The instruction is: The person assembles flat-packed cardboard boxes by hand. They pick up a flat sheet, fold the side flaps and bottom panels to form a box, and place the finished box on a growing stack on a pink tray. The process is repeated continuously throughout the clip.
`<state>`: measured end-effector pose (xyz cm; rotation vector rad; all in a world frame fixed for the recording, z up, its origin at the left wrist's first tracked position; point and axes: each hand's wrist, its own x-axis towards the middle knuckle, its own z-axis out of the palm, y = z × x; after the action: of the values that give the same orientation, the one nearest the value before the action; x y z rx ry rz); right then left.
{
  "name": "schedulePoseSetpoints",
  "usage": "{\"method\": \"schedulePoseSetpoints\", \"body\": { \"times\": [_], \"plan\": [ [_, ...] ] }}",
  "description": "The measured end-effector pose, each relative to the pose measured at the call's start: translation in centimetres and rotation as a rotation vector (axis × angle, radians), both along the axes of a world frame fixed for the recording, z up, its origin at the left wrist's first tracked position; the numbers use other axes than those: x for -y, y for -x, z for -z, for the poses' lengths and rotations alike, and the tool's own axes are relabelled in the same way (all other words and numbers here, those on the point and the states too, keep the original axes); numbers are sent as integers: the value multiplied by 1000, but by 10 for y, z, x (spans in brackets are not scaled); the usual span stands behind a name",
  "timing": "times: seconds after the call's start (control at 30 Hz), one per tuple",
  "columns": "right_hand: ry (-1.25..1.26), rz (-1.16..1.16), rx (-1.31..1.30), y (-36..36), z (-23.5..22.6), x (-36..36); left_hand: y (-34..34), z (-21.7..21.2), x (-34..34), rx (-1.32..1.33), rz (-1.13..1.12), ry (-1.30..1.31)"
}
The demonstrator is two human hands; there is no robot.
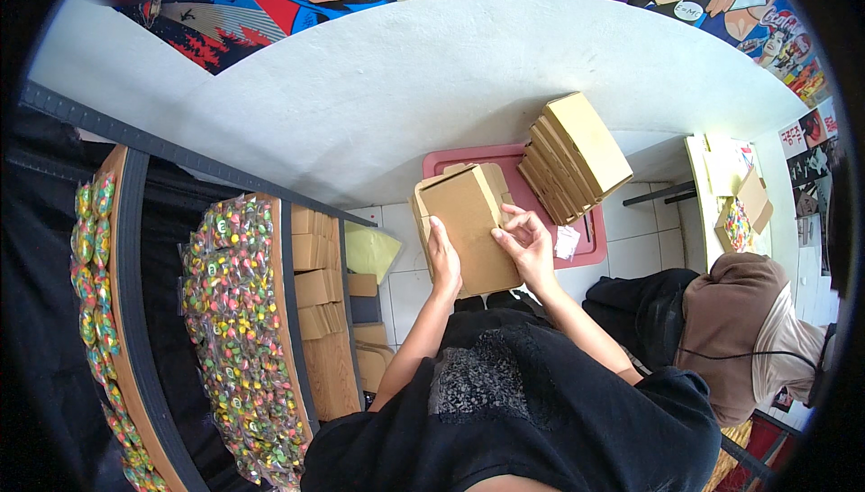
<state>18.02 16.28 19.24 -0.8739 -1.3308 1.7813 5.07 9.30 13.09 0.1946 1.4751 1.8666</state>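
Observation:
In front of my body is a brown cardboard box [473, 253], its flaps folded over at the top and along the right side. My left hand [444, 259] grips its left side, thumb lying on the upper face and the other fingers mostly hidden. At the right edge my right hand [526, 245] is closed, with thumb and forefinger pinching near a flap. A tall stack of similar folded boxes [590, 145] leans beyond my right hand on a pink low table [590, 256]. Near my right wrist lies a small whitish packet [567, 241] on that table.
Shelves at the left hold bags of colourful sweets [239, 312] and more cardboard boxes [315, 285]. A seated person in a brown top [734, 321] is close on my right, beside a table carrying an open box of sweets [739, 223]. A white wall [378, 86] stands ahead.

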Motion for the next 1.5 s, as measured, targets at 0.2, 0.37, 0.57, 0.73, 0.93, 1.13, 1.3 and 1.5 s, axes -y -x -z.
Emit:
{"method": "schedulePoseSetpoints", "body": {
  "times": [0.2, 0.37, 0.57, 0.73, 0.93, 1.13, 1.3, 1.5],
  "plan": [
    [335, -203, 27, -3, -17, -10, 2, 8, 6, 8, -11, 18],
    [129, -67, -7, -4, 0, -2, -2, 0, 4, 155, -6, -24],
    [12, -106, 60, -5, -3, 2, 3, 18, 4, 141, -46, 10],
    [133, -119, 107, -10, -1, -3, -1, 12, 5, -5, 0, 28],
    [5, -101, 222, -11, 4, -5, -8, 3, 2, -6, 26, -1],
    [-384, -134, 458, -17, 15, -8, -4, 16, -9, -147, 174, 72],
    [-316, 2, 468, -60, 3, -105, -6, -37, -16, -11, 444, 49],
    [-27, 75, 458, -123, -51, -218, -1, -26, -14, 8, 536, 100]
  ]
}}
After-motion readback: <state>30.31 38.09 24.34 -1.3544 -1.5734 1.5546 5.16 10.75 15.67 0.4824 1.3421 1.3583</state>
